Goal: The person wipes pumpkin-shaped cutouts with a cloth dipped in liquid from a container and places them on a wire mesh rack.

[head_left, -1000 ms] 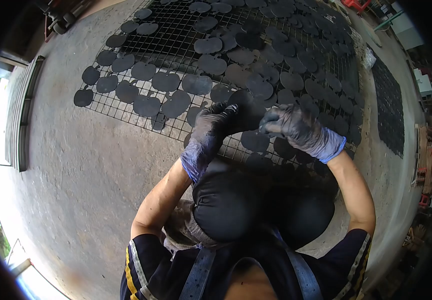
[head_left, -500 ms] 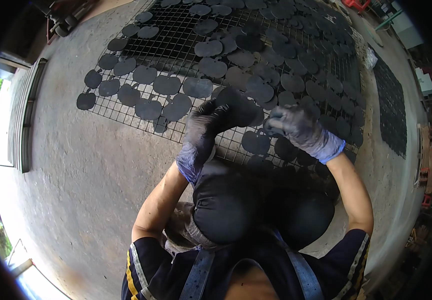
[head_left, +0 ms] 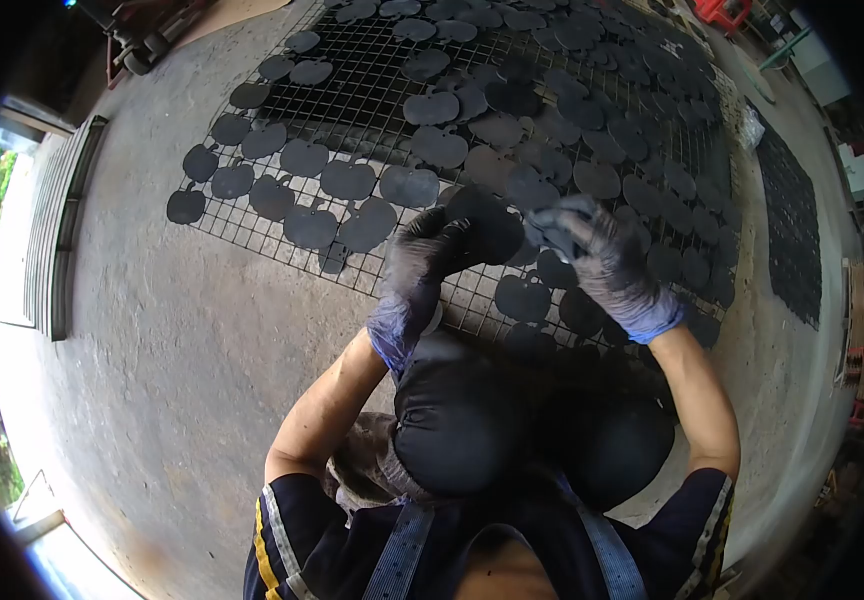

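Observation:
My left hand (head_left: 420, 255), in a dark-stained purple glove, grips a flat black rounded plate (head_left: 489, 225) by its left edge, thumb on top. Close to that plate's right edge is my right hand (head_left: 607, 255), gloved the same way, with curled fingers. A small greyish bit shows at its fingertips, too blurred to name. Below both hands lies a wire mesh (head_left: 297, 258) bearing many similar dark plates, such as one rounded plate with a small tab (head_left: 367, 225). Some plates overlap; others lie singly.
My knees (head_left: 457, 420) are bent at the mesh's near edge. Concrete floor (head_left: 172, 370) spreads to the left, with a ribbed panel (head_left: 57, 230) on it. A dark perforated sheet (head_left: 782, 210) lies to the right. A wheeled machine (head_left: 142, 45) stands at the upper left.
My right hand has moved left and its fingers have lifted, coming closer to the held plate. The left hand keeps its hold on the plate. The whole view has shifted slightly.

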### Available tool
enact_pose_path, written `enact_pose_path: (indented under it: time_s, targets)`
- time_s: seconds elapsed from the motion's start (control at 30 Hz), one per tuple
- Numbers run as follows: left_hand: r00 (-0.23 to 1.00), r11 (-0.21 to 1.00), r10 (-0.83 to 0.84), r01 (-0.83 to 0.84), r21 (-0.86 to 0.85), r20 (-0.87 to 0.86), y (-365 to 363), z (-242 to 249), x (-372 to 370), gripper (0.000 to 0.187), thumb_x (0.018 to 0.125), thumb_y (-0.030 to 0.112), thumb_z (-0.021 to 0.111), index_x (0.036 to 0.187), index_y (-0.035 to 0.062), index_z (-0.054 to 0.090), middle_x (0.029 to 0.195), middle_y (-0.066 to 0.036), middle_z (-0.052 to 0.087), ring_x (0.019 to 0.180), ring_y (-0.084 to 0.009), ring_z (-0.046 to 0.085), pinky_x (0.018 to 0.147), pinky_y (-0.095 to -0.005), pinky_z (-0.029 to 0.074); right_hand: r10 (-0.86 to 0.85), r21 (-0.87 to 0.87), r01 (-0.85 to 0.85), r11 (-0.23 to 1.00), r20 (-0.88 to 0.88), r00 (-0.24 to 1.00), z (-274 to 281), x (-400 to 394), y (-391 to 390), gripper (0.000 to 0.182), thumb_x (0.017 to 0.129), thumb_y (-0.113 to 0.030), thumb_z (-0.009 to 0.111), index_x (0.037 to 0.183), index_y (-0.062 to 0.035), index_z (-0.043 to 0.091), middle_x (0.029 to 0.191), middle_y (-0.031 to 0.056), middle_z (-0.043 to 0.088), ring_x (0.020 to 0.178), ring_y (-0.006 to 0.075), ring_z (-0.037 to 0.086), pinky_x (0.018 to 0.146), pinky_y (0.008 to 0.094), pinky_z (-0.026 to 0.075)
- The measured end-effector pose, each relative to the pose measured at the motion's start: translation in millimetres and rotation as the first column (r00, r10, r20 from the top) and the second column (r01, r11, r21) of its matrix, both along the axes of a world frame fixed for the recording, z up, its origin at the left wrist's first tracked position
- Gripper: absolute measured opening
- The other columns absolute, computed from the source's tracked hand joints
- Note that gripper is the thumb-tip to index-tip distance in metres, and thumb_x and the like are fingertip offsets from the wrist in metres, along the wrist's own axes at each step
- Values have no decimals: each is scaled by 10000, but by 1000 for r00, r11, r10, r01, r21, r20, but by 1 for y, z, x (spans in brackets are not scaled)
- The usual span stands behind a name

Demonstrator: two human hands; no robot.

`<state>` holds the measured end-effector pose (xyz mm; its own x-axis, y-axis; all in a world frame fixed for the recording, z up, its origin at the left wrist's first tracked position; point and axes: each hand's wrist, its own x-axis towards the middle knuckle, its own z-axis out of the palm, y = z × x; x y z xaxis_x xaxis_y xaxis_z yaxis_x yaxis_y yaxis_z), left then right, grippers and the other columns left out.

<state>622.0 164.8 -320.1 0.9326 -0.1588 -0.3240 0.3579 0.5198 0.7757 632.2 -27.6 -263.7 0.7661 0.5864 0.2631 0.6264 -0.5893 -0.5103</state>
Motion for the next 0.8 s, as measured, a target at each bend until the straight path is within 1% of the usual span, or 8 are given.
enact_pose_path:
  time_s: [0.13, 0.17, 0.27, 0.3, 0.37, 0.43, 0.7, 0.8]
  targets:
    - [967, 987, -50, 9, 163, 250, -16, -3, -6, 341, 767, 102, 566, 1010, -110, 457, 875, -141, 570, 772, -191, 580, 695, -275, 493, 23, -161, 37, 986, 359, 933, -17, 3, 29, 302, 620, 55, 556, 895, -69, 559, 854, 47, 531, 743, 199, 579, 614, 273, 493]
    - [1000, 998, 24, -24, 54, 5, -12, -1, -3, 340, 772, 99, 557, 1006, -122, 450, 874, -148, 572, 770, -189, 581, 695, -272, 491, -122, -167, 183, 969, 318, 940, -28, 18, 18, 266, 646, 50, 537, 888, -60, 553, 871, 75, 524, 719, 227, 567, 620, 284, 491]
    - [999, 999, 30, -29, -27, 25, 3, -7, -2, 323, 779, 101, 545, 994, -124, 456, 867, -152, 578, 769, -186, 583, 696, -269, 489, -372, 25, 376, 926, 230, 899, -31, 36, -8, 222, 690, 15, 541, 902, -52, 533, 890, 97, 523, 759, 226, 558, 643, 258, 481]
    - [999, 1000, 10, -10, -18, 41, 5, -7, 0, 292, 784, 100, 535, 979, -108, 474, 865, -150, 582, 768, -190, 587, 698, -270, 487, -390, 176, 397, 901, -72, 918, -37, 39, -12, 268, 665, -1, 578, 920, -68, 530, 912, 90, 529, 801, 213, 550, 700, 259, 466]
    - [999, 1000, -12, 12, -4, 44, 1, -3, 1, 281, 784, 97, 533, 978, -99, 479, 864, -149, 584, 765, -194, 588, 699, -272, 486, -393, 30, 394, 918, -32, 919, -7, 21, 13, 289, 662, -9, 587, 936, -87, 534, 922, 74, 533, 822, 203, 543, 718, 268, 458]
    - [994, 996, -76, 79, -39, 81, -4, -7, 3, 265, 785, 89, 526, 982, -84, 489, 863, -147, 585, 760, -201, 590, 701, -274, 483, -193, -3, 204, 979, 324, 926, -18, 13, 29, 285, 652, 12, 561, 912, -103, 550, 911, 73, 529, 761, 234, 555, 612, 293, 469]
    - [988, 992, 105, -112, 61, 110, 35, -13, 38, 283, 781, 75, 510, 1021, -71, 484, 889, -155, 576, 754, -218, 591, 682, -298, 493, -363, 58, 368, 928, -76, 929, -46, 31, -21, 271, 674, 32, 536, 927, -65, 539, 892, 111, 536, 835, 247, 528, 709, 314, 435]
    - [975, 983, 173, -179, 30, 136, 50, -22, 90, 276, 790, 93, 494, 1015, -67, 487, 875, -163, 576, 754, -237, 593, 686, -308, 490, -350, -27, 355, 935, 111, 930, -56, 26, -29, 266, 707, 33, 506, 965, -32, 520, 911, 118, 543, 843, 236, 535, 720, 293, 437]
